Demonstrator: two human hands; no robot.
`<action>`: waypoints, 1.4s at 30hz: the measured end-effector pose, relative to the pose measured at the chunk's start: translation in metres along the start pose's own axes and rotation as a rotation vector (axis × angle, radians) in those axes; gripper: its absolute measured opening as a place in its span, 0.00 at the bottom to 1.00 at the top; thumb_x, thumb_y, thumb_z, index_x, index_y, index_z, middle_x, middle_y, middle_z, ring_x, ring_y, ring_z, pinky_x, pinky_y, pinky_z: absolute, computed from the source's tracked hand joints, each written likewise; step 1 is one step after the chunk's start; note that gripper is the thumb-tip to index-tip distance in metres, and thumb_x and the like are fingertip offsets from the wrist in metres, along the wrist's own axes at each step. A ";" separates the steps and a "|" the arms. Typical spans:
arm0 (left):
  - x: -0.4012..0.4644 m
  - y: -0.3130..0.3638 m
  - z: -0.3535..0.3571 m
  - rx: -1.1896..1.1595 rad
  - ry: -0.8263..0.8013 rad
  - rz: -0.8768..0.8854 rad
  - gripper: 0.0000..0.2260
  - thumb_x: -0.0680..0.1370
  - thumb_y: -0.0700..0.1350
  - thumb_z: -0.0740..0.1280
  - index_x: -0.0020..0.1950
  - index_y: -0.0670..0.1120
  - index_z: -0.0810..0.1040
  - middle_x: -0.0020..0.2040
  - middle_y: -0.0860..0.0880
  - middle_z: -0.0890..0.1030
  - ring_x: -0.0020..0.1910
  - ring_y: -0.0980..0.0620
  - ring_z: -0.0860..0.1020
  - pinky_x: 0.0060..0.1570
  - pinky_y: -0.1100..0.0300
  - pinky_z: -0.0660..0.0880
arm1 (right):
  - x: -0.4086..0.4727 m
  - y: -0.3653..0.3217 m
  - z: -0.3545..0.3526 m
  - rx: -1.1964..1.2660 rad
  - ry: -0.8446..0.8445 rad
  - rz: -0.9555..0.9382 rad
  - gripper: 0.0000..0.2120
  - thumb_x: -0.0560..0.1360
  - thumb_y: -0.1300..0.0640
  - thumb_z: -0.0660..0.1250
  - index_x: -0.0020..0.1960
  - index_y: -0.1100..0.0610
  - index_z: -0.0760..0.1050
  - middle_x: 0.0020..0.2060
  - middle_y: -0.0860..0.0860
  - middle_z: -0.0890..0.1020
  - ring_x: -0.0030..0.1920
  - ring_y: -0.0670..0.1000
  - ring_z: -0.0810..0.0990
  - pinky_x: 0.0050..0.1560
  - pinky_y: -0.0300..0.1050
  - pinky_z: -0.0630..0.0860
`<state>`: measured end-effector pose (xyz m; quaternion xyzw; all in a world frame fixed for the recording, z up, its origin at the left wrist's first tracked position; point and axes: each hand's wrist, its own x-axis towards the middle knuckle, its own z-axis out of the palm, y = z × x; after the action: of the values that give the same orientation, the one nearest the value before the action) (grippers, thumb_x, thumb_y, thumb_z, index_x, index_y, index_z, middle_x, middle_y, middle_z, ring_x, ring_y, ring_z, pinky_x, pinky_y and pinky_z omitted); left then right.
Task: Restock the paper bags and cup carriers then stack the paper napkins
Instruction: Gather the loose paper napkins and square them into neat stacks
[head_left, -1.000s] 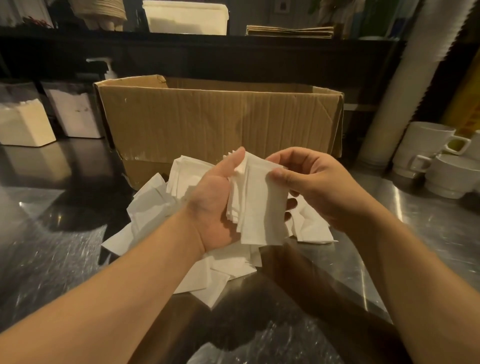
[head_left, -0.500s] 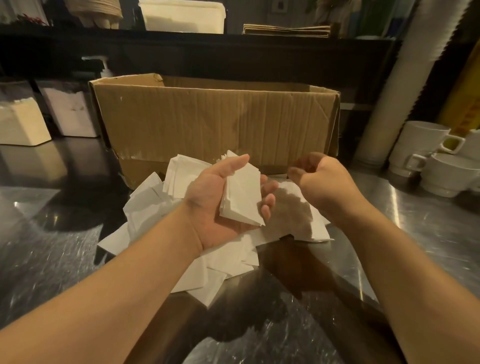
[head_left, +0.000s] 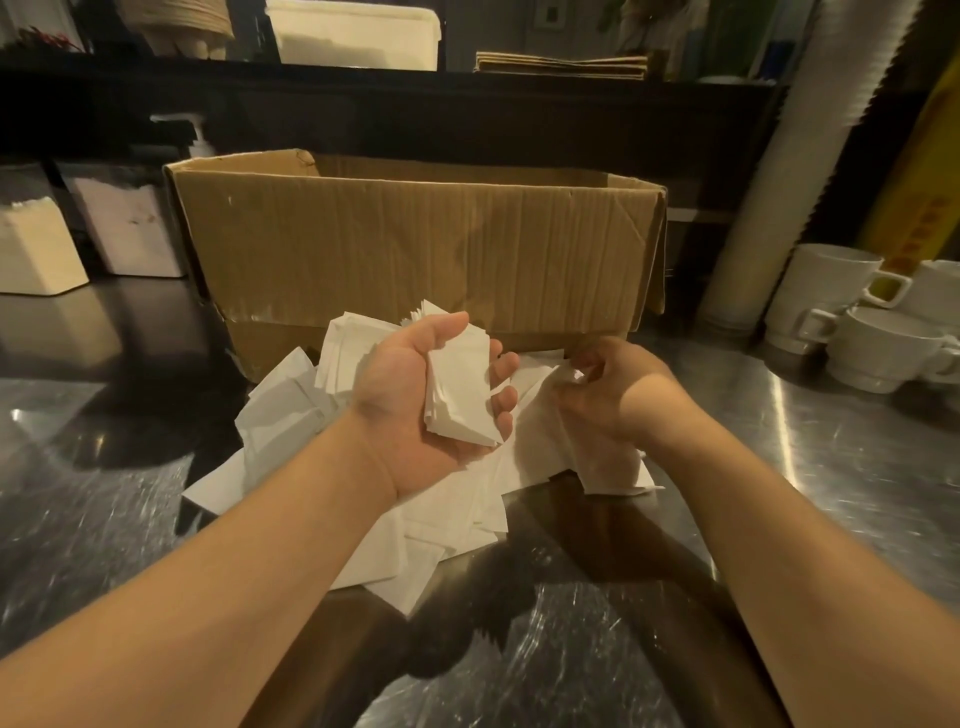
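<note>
— Nearest us, what's each hand doing?

— The left hand (head_left: 415, 405) is palm-up, fingers curled round a small stack of napkins (head_left: 460, 387). The right hand (head_left: 605, 389) is down on the loose napkin pile (head_left: 447, 514), fingertips pinching a sheet at its edge.

— So it's the napkin-stacking step?

— I'd say so. The pile sprawls on the steel counter (head_left: 857, 467) just in front of the cardboard box (head_left: 415, 249).

— What does the next move need?

— Probably lifting that pinched sheet clear without dragging its neighbours, then laying it square on the held stack.

— And further back?

— White mugs (head_left: 852, 317) to the right; on the far shelf, flat brown paper bags (head_left: 561, 65), I think.
</note>
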<state>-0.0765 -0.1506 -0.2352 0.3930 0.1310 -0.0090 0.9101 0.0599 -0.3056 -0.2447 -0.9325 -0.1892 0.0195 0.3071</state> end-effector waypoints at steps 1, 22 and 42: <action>0.000 0.000 0.000 0.002 0.003 0.001 0.17 0.73 0.52 0.68 0.58 0.45 0.79 0.50 0.43 0.83 0.43 0.45 0.79 0.47 0.52 0.74 | -0.001 -0.001 0.000 -0.023 0.002 -0.007 0.09 0.77 0.43 0.69 0.54 0.42 0.72 0.59 0.49 0.80 0.59 0.57 0.78 0.59 0.55 0.79; 0.000 0.001 0.001 0.026 0.033 -0.004 0.17 0.76 0.52 0.67 0.61 0.44 0.79 0.51 0.43 0.83 0.40 0.45 0.79 0.44 0.53 0.76 | 0.003 0.003 0.004 -0.111 -0.064 0.033 0.12 0.79 0.42 0.68 0.59 0.46 0.75 0.58 0.50 0.79 0.59 0.59 0.77 0.63 0.60 0.77; 0.005 0.009 -0.003 -0.088 -0.103 0.130 0.16 0.74 0.51 0.66 0.57 0.43 0.76 0.46 0.44 0.79 0.39 0.46 0.76 0.46 0.53 0.71 | -0.030 -0.020 -0.031 1.275 0.041 -0.173 0.05 0.81 0.56 0.67 0.55 0.53 0.80 0.50 0.49 0.85 0.52 0.52 0.85 0.48 0.47 0.84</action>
<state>-0.0714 -0.1421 -0.2321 0.3592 0.0582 0.0358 0.9308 0.0302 -0.3193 -0.2101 -0.5483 -0.2088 0.0854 0.8053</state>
